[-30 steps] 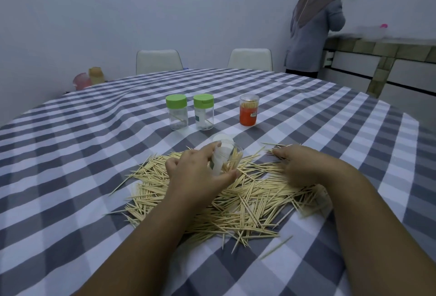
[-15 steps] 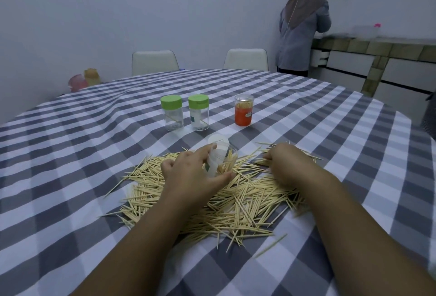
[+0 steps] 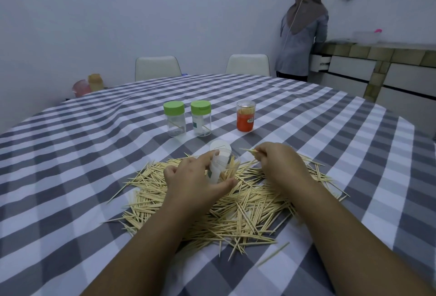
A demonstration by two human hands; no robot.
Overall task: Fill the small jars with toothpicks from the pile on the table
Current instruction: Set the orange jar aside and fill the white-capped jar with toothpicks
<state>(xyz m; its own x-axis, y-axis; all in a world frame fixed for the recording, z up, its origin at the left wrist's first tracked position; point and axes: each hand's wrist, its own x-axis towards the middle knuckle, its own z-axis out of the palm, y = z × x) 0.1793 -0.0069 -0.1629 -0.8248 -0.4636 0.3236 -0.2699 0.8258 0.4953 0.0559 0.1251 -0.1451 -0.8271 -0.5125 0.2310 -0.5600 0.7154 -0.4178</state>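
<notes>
head view: my left hand [image 3: 192, 181] grips a clear open jar [image 3: 223, 167], tilted, toothpicks already inside, over the far edge of the toothpick pile [image 3: 236, 208] on the checked tablecloth [image 3: 70, 177]. my right hand [image 3: 280, 166], at the jar's 3 o'clock, pinches a few toothpicks [image 3: 251, 151] just beside its mouth. at 12 o'clock stand two green-lidded jars [image 3: 174, 118] and an orange jar [image 3: 245, 118].

left grip [image 3: 195, 177] curled, right grip [image 3: 278, 163] pinching
</notes>
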